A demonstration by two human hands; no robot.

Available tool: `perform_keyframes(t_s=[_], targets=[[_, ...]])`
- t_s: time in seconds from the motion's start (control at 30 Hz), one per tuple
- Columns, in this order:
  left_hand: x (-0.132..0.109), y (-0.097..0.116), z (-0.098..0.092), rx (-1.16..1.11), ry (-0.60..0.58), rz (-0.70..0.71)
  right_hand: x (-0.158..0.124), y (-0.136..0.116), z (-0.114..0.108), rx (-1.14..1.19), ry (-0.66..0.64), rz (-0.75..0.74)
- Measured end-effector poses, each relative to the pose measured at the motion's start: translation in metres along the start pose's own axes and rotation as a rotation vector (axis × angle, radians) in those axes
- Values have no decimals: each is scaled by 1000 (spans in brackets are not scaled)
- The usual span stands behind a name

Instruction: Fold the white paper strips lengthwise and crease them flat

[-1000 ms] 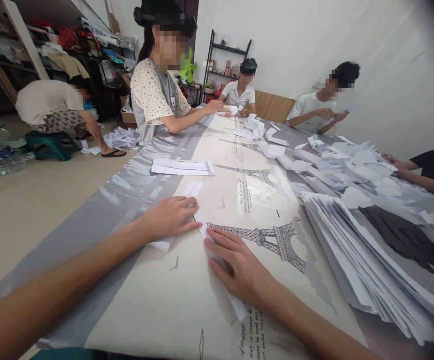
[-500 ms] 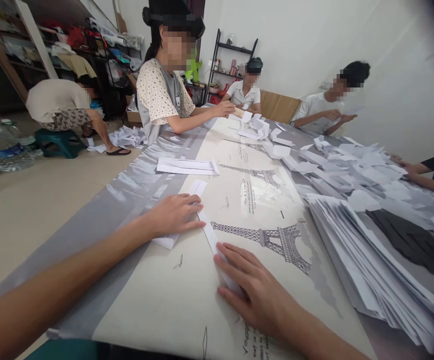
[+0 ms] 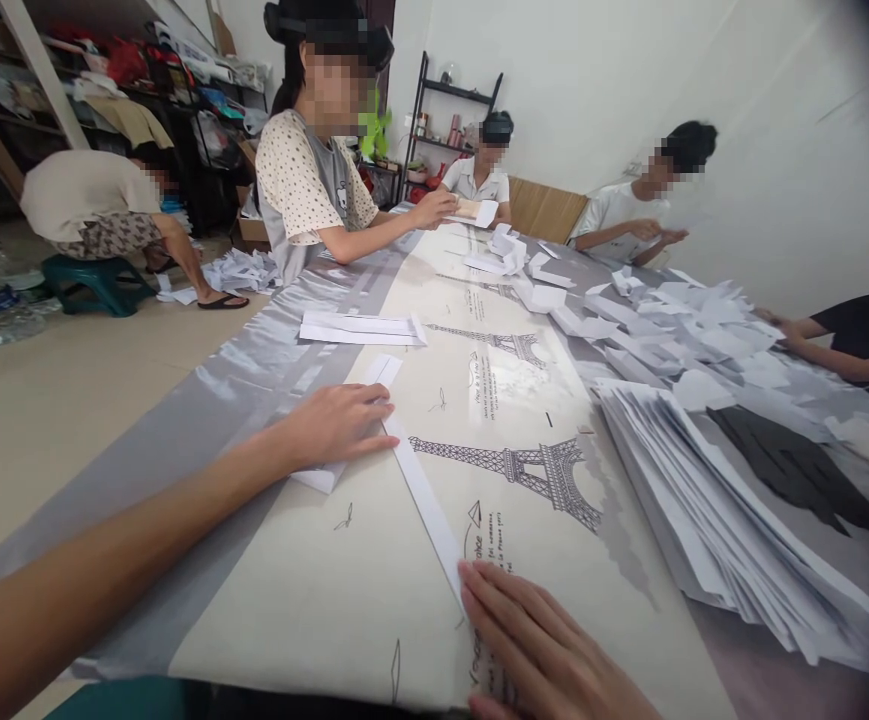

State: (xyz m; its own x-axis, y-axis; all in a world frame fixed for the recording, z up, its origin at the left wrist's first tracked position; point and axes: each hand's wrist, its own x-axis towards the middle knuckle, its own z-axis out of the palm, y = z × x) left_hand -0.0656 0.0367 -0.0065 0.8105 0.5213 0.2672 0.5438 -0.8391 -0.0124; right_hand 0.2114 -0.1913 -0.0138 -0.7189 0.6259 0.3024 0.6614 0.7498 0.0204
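The right hand (image 3: 535,640) lies flat, fingers straight and close together, fingertips touching the near end of the paper strip (image 3: 430,510); the strip lies slantwise on the cream tablecloth (image 3: 291,590); the left hand (image 3: 336,425) rests palm down across the strip's farther part, fingers slightly spread; a white flap (image 3: 321,478) shows from under that hand, left of the strip, and I cannot tell whether the two are joined; right of the strip are a printed tower (image 3: 509,470), then a stack of paper (image 3: 704,510) and a dark sheet (image 3: 771,460); beyond the strip lies a lined paper (image 3: 361,329), with loose papers (image 3: 704,325) beyond it to the right; farthest from the strip stands a black shelf (image 3: 456,90)
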Motion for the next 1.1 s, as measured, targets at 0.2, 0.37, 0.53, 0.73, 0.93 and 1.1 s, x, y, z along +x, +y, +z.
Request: perform_keyframes(t_s=[0.2, 0.37, 0.53, 0.73, 0.93, 1.1], targets=[[3, 2, 2, 28, 14, 41, 0, -7, 4, -12, 44, 43], [4, 3, 1, 82, -1, 37, -1, -14, 5, -7, 122, 60], [5, 4, 0, 79, -12, 47, 7, -13, 4, 190, 248, 208], [4, 6, 0, 61, 29, 71, 26, -9, 14, 336, 242, 469], [4, 16, -6, -204, 45, 404, 34, 16, -6, 397, -122, 630], [4, 21, -7, -375, -34, 371, 47, 61, -22, 526, -322, 664]])
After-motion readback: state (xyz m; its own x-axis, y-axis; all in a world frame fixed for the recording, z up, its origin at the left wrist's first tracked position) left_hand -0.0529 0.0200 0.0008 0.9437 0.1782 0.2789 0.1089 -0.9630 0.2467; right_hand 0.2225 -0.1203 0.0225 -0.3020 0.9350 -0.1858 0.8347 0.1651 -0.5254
